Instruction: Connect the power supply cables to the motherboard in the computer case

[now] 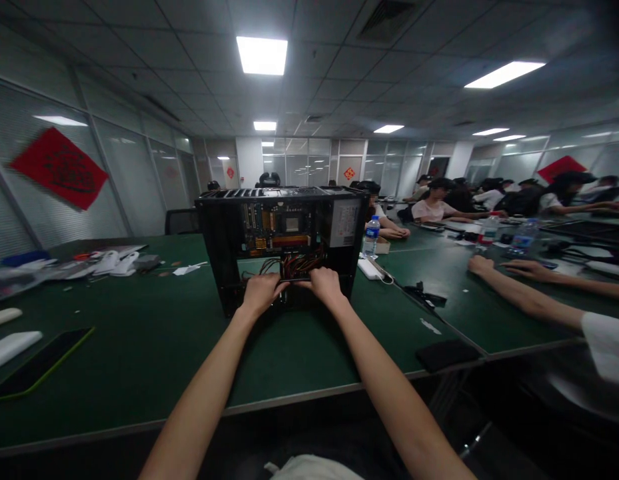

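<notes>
A black computer case (216,250) stands upright on the green table, its side open towards me. Inside it show a motherboard (262,227), a power supply (343,223) with a pale label at the upper right, and a bundle of coloured cables (304,263). My left hand (260,293) grips the lower frame bar of the case, left of its middle. On the same bar, a short way to the right, is my right hand (326,287), also closed on it. Both thumbs point inwards along the bar; the other fingertips are hidden behind it.
The green table (139,347) holds a black mat (44,360) at left and white adapters (116,262) behind it. A water bottle (372,235) and a power strip (370,268) stand right of the case. Another person's arms (529,297) rest at far right.
</notes>
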Demonstrator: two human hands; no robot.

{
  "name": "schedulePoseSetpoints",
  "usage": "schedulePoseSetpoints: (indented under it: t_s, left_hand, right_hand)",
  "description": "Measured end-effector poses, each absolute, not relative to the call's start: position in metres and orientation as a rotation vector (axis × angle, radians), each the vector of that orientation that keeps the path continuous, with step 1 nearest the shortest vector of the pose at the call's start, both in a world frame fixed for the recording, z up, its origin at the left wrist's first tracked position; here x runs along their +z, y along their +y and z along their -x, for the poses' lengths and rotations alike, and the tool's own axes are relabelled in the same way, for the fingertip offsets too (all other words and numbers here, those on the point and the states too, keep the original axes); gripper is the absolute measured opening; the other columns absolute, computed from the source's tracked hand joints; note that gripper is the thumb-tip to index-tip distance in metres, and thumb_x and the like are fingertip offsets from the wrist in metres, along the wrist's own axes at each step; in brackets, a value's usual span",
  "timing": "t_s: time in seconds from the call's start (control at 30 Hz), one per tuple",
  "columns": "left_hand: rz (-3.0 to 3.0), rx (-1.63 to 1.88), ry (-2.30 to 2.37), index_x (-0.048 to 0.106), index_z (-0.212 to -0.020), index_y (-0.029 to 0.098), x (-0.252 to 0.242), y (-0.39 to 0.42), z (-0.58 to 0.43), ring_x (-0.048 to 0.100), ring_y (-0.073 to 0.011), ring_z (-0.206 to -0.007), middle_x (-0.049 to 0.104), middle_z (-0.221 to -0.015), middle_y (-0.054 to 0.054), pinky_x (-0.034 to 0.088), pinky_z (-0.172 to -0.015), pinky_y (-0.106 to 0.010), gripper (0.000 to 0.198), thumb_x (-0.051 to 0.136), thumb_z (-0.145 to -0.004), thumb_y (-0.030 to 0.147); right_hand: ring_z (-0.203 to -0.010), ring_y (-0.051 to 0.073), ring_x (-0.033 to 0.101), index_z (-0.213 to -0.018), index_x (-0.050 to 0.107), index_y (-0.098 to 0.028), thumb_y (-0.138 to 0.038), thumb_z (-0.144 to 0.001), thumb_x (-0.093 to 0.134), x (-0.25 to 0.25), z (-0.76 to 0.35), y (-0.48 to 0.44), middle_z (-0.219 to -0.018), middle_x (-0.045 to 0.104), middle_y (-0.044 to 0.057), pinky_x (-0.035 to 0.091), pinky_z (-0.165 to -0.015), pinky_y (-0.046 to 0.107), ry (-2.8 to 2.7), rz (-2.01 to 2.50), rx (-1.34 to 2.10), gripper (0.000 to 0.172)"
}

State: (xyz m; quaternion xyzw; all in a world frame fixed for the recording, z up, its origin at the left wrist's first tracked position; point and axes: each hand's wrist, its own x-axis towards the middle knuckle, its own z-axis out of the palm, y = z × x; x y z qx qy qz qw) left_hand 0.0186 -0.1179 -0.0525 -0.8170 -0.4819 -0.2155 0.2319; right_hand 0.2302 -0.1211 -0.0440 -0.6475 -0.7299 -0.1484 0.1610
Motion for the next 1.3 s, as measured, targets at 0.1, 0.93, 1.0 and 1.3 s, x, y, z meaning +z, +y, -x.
schedulePoseSetpoints:
  t_s: [0.1,0.93,1.0,1.3]
  left_hand:
    - [2.234,-0.609,-1.325,0.069,-0.095,0.017,-0.055,-0.121,-0.018,0.07,-0.0274,-0.084,0.073,-0.091,-0.013,0.048,-0.075,-0.034,0.045,0.043,-0.099,0.053]
    - [2.27,-0.4,-1.609,0.075,-0.095,0.019,-0.033,-0.117,-0.027,0.072,-0.0352,-0.089,0.075,-0.088,-0.016,0.053,-0.074,-0.039,0.063,0.048,-0.086,0.074]
    - [2.284,-0.416,-1.582,0.076,-0.099,0.02,-0.034,-0.119,-0.025,0.072,-0.0343,-0.088,0.075,-0.088,-0.016,0.052,-0.074,-0.038,0.06,0.048,-0.087,0.073]
    - [2.239,-0.499,-1.558,0.076,-0.101,0.018,-0.043,-0.129,-0.029,0.073,-0.0331,-0.084,0.076,-0.088,-0.017,0.05,-0.071,-0.036,0.067,0.038,-0.092,0.073]
  right_hand:
    - [-0.09,0.03,0.072,-0.098,0.076,-0.012,-0.082,-0.086,0.035,-0.046,-0.231,-0.123,-0.092,0.073,0.022,0.052,-0.077,0.034,-2.081,1.846,-0.422,0.082]
    - [-0.093,0.031,0.071,-0.103,0.075,-0.015,-0.08,-0.087,0.034,-0.039,-0.23,-0.117,-0.095,0.073,0.02,0.051,-0.078,0.036,-2.129,1.823,-0.406,0.079]
    - [-0.093,0.03,0.071,-0.103,0.075,-0.014,-0.08,-0.088,0.033,-0.039,-0.23,-0.119,-0.095,0.073,0.02,0.051,-0.079,0.035,-2.132,1.819,-0.409,0.079]
    - [-0.093,0.031,0.072,-0.101,0.075,-0.014,-0.076,-0.091,0.034,-0.043,-0.231,-0.128,-0.096,0.073,0.02,0.052,-0.078,0.036,-2.126,1.864,-0.421,0.075]
